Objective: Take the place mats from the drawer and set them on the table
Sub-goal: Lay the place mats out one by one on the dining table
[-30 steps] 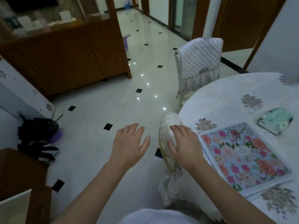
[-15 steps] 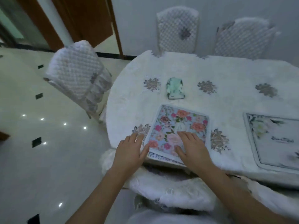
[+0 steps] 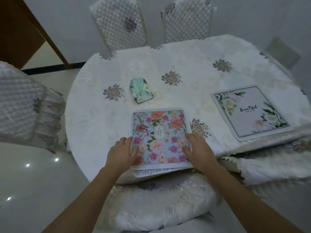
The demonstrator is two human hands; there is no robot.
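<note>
A blue place mat with pink and orange flowers (image 3: 159,137) tops a small stack at the near edge of the white-clothed table (image 3: 193,91). Under it the lettered edge of another mat (image 3: 151,172) sticks out. My left hand (image 3: 123,153) grips the stack's left edge with the thumb on top. My right hand (image 3: 198,149) grips its right edge the same way. A white place mat (image 3: 249,111) with pale flowers and the word "Beautiful" lies flat at the right of the table. The drawer is out of view.
A green patterned phone (image 3: 140,90) lies beyond the stack. Quilted white chairs stand at the far side (image 3: 119,24) (image 3: 186,19) and at the left (image 3: 25,101). A cushioned chair seat (image 3: 159,207) sits right below my arms.
My view swung from the floor and cabinet round to the table. Both hands went from the chair back onto the floral mat and now hold its two side edges.
</note>
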